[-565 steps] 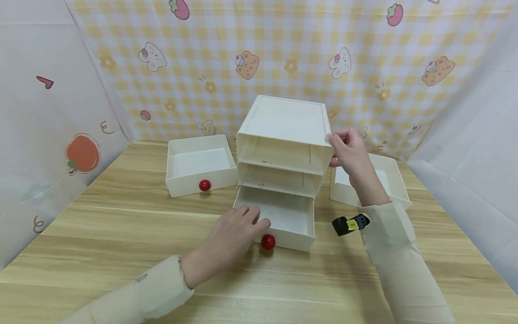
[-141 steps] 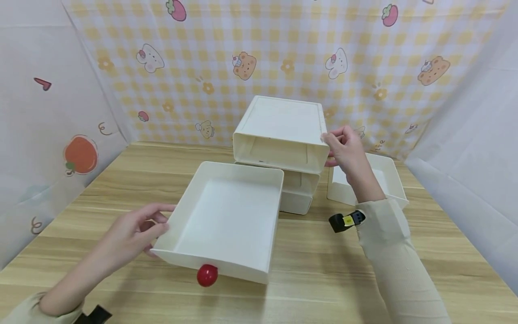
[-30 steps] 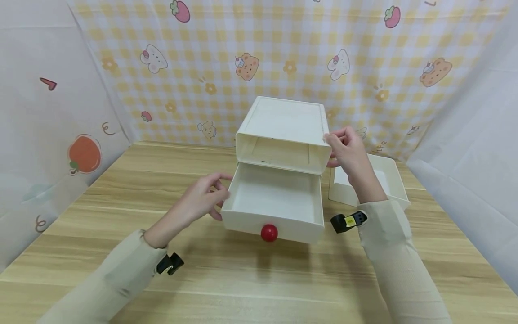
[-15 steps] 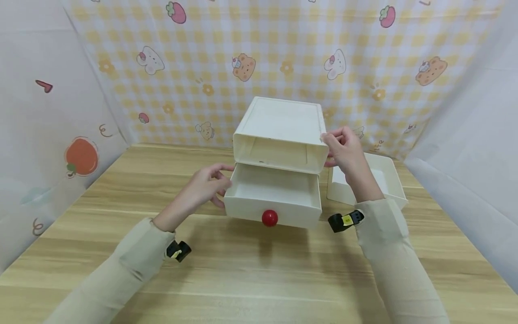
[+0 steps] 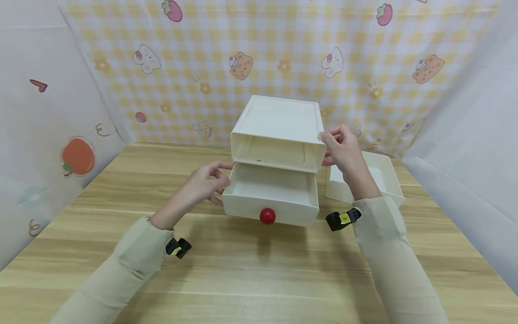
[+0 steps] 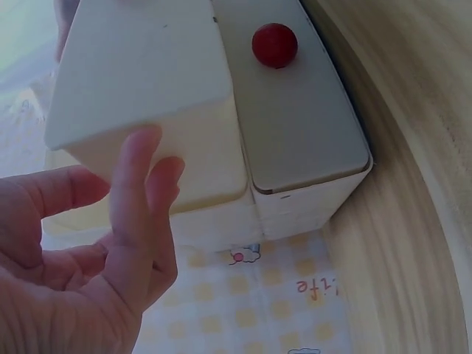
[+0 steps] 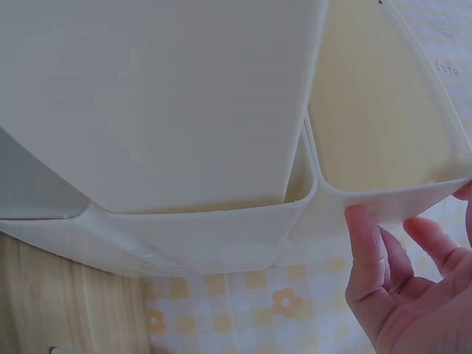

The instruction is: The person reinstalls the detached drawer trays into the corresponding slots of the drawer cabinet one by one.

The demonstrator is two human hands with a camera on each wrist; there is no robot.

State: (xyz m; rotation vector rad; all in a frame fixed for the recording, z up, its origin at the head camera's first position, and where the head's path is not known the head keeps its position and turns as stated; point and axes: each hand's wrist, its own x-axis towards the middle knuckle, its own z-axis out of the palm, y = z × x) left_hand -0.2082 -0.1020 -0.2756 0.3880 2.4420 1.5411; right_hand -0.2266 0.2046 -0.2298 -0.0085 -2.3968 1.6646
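A cream drawer cabinet [image 5: 279,118] with three stacked bays stands in the middle of the table. A white drawer [image 5: 247,204] with a round red knob [image 5: 267,216] juts partway out of the middle bay, its front tipped slightly down. My left hand [image 5: 204,182] grips this drawer by its left side wall, near the front. On the right, my right hand [image 5: 344,148] holds the front right edge of the hollow top bay. In the left wrist view, the bottom drawer [image 6: 310,110] sits pushed in, with its own red knob [image 6: 274,46].
Another white drawer [image 5: 337,191] lies on the wooden table [image 5: 259,279], right of the cabinet and partly behind my right forearm. A yellow checked curtain [image 5: 283,40] hangs close behind. White cloth walls [image 5: 36,135] flank the table.
Earlier the bottom drawer was pulled out and this drawer lay on the left; the bottom one went in. My left hand carried this drawer over and slid it partway into the middle bay.
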